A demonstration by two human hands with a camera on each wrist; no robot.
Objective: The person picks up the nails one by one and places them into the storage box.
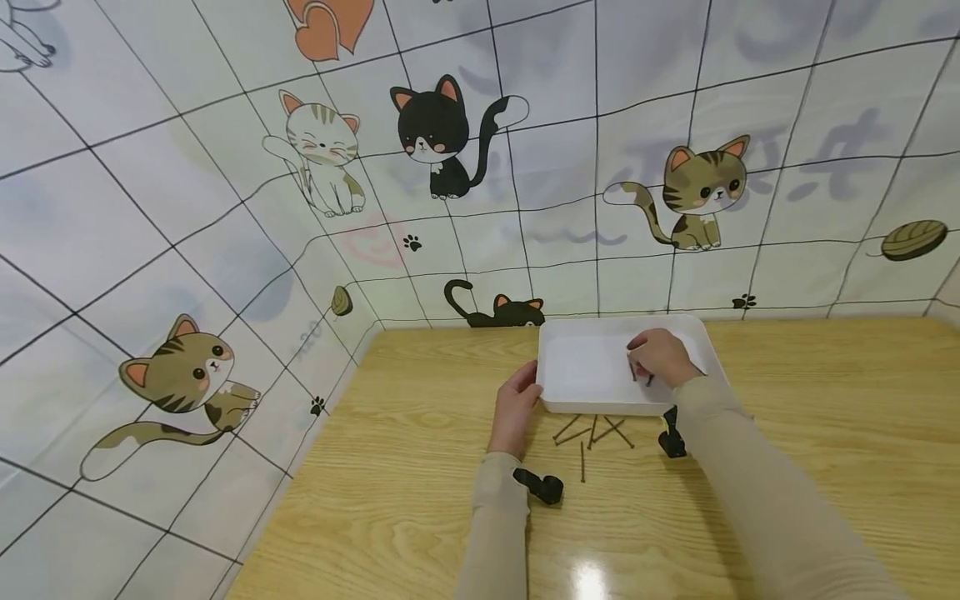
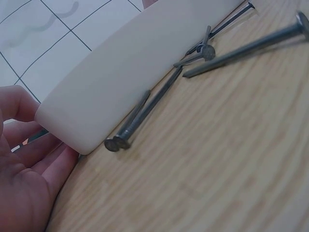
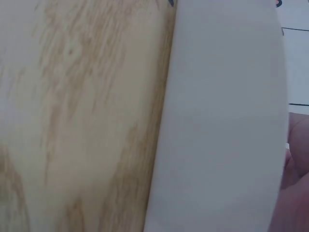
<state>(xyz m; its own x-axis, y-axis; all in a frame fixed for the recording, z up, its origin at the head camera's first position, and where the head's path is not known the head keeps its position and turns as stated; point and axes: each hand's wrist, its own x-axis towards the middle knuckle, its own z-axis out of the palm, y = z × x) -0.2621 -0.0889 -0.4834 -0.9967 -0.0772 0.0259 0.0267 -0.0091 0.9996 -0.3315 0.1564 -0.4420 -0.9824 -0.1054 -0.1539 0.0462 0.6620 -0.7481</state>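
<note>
A shallow white tray [image 1: 581,358] sits on the wooden table near the wall. My left hand [image 1: 514,410] grips its left front corner, thumb at the front and fingers along the side; the left wrist view shows the fingers [image 2: 46,154] against the tray's end. Over the right half of the tray, my right hand [image 1: 663,357] has its fingers curled and pointing down, with dark nails [image 1: 633,369] showing at the fingertips. Several steel nails [image 2: 154,104] lie loose on the table along the tray's front, some crossing. In the right wrist view the tray wall [image 3: 217,116] hides most of that hand.
The wooden table [image 1: 420,483] reaches to a wall covering [image 1: 562,208] with grid lines and cartoon cats, at the back and left. One single nail [image 1: 582,462] lies nearer to me than the others. Black wrist cameras [image 1: 540,486] stick out below both hands.
</note>
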